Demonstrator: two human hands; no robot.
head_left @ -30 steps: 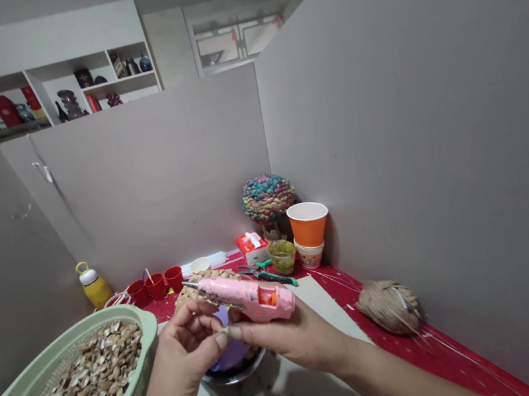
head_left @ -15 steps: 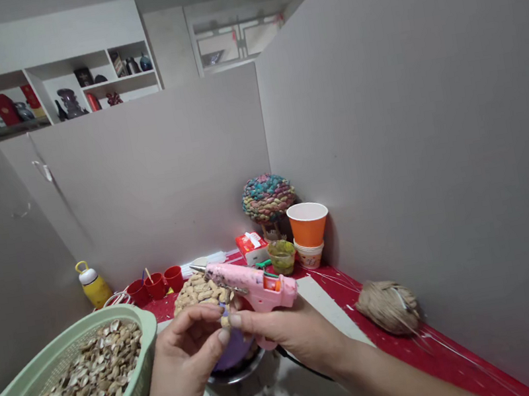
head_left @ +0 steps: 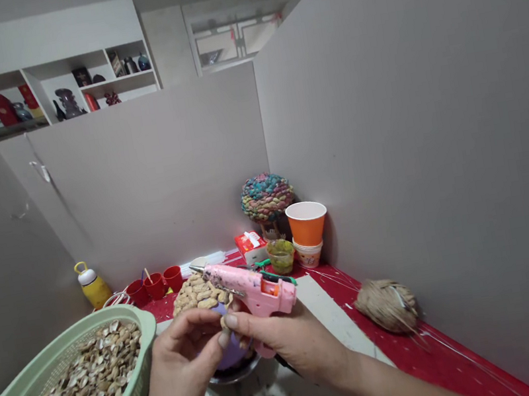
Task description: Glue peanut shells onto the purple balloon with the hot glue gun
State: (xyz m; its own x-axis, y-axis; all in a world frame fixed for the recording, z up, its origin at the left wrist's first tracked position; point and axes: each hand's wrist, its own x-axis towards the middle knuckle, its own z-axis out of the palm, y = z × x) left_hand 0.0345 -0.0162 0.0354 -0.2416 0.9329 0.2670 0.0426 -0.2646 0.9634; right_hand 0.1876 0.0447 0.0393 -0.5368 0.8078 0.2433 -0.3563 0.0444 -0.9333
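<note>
My right hand [head_left: 303, 346] is wrapped around a pink glue gun [head_left: 246, 286], its metal nozzle pointing up to the left. The right thumb and the fingertips of my left hand [head_left: 178, 365] meet at a small piece of peanut shell [head_left: 224, 325], mostly hidden by the fingers. Just behind the hands sits a purple rounded form [head_left: 234, 358], its upper far side covered with peanut shells [head_left: 198, 294]. It rests in a shiny metal bowl [head_left: 237, 375], and the glue gun hides part of it.
At the left stands a green basket [head_left: 146, 320] full of peanut shells. Red cups [head_left: 154, 285], a yellow bottle [head_left: 96, 290], a tissue pack [head_left: 251, 247], a tub [head_left: 281, 257], an orange paper cup [head_left: 307, 224] and a colourful woven ball [head_left: 267, 196] line the back. Twine [head_left: 387, 306] lies right.
The fingertips have closed in around the shell piece, which now shows less. The glue gun has tilted slightly, and more of the purple form shows beneath my hands.
</note>
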